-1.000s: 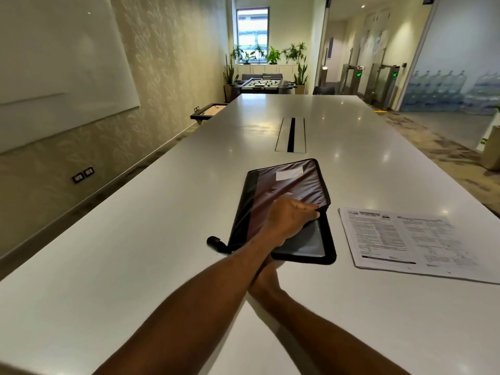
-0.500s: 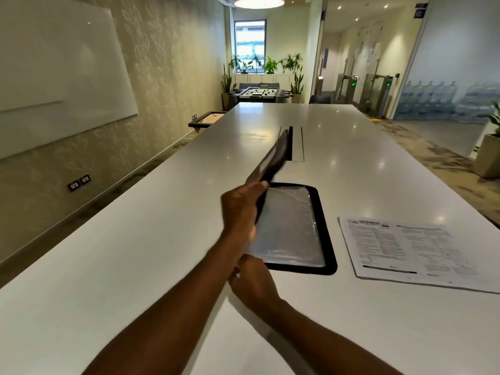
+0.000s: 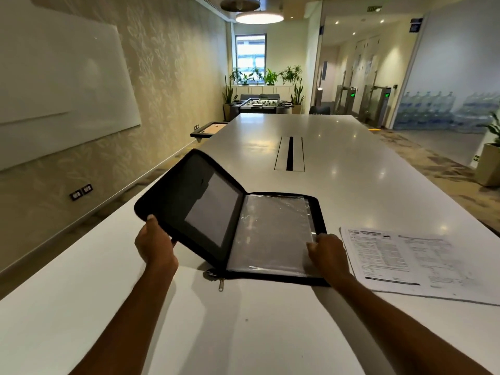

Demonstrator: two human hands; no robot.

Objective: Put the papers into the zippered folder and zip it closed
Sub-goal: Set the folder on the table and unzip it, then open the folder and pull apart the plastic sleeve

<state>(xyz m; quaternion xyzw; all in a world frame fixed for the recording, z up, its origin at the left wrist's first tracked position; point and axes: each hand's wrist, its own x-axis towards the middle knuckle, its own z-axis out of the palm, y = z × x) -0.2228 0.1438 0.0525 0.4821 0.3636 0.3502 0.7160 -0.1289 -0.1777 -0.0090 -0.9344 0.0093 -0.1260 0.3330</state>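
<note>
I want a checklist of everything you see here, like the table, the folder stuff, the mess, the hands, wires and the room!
Surface: long white table, glossy, with a slotted cable hatch set in its middle.
Job's things: zippered folder is open; its left cover is lifted, its right half with clear sleeves lies flat. Zipper pull hangs at the near edge. Papers lie on the table, right of the folder, not yet inside.
Clutter: nothing seen.
Grippers: left hand grips the raised cover's edge; right hand is closed at the near right corner of the sleeves.
Cables: nothing seen.
Surroundings: whiteboard on the left wall, foosball table, potted plants, stacked water bottles.
</note>
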